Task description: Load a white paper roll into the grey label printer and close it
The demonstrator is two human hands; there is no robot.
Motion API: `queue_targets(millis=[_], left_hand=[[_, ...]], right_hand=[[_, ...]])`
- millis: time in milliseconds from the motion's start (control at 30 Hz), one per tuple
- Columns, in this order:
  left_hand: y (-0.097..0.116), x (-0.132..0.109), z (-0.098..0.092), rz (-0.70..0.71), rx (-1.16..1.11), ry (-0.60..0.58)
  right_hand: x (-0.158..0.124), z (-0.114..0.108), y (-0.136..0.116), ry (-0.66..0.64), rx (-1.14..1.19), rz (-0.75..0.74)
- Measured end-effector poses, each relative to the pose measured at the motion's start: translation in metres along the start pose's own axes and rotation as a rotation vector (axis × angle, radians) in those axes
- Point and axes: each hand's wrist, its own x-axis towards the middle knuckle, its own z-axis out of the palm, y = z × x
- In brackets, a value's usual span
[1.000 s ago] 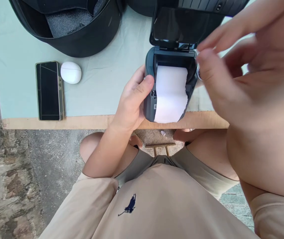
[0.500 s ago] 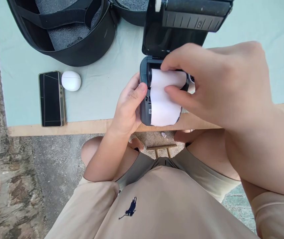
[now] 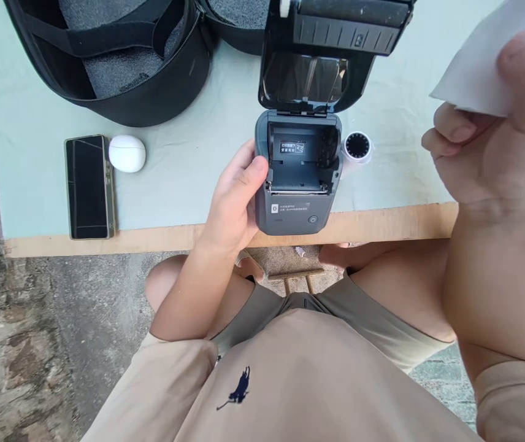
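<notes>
My left hand (image 3: 239,193) is closed around the left side of a dark grey label printer (image 3: 290,215), its thumb on the edge. The printer's lid (image 3: 313,73) is swung up and back, so the bare paper compartment (image 3: 299,156) shows, with a small printed label inside. At the far right, raised above the table, my right hand (image 3: 515,135) is closed on white paper (image 3: 478,67); the rest of that paper is cut off by the frame. A small white roll (image 3: 357,147) with a dark, toothed-looking core stands close to the printer's right side.
A black zip case (image 3: 152,98) with grey foam and a strap lies open at the upper left. A phone (image 3: 88,187) and a white earbud case (image 3: 127,153) lie left of my hand. The table's wooden front edge (image 3: 165,237) runs in front of me.
My right hand has lifted the white paper out of the printer and carried it up to the right. The compartment and the small roll are now uncovered. My left hand keeps its hold.
</notes>
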Motion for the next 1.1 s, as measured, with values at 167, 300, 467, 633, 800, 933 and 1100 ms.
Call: queue_targets(millis=[167,300,467,633,800,933,1100], left_hand=[[-0.001,0.001,0.002,0.011,0.001,0.025],[0.0,0.001,0.003,-0.019,0.038,0.076],[0.001,0.001,0.004,-0.015,0.03,0.074],[0.001,0.001,0.004,0.018,-0.043,0.094],[0.003,0.001,0.002,0.014,-0.069,0.127],[0.003,0.0,0.001,0.004,-0.058,0.132],[0.002,0.001,-0.001,0.003,-0.032,0.11]], right_hand=[[-0.007,-0.002,0.007,0.0,-0.111,-0.117],[-0.008,-0.006,0.007,-0.082,-0.494,-0.279],[-0.004,-0.008,0.011,-0.08,-0.74,-0.157],[-0.016,-0.005,-0.008,-0.091,-0.776,-0.308],[-0.04,0.017,-0.023,-0.189,-0.713,-0.404],[-0.041,0.039,-0.005,-0.359,-0.761,-0.319],[-0.038,0.045,0.005,-0.274,-0.46,-0.169]])
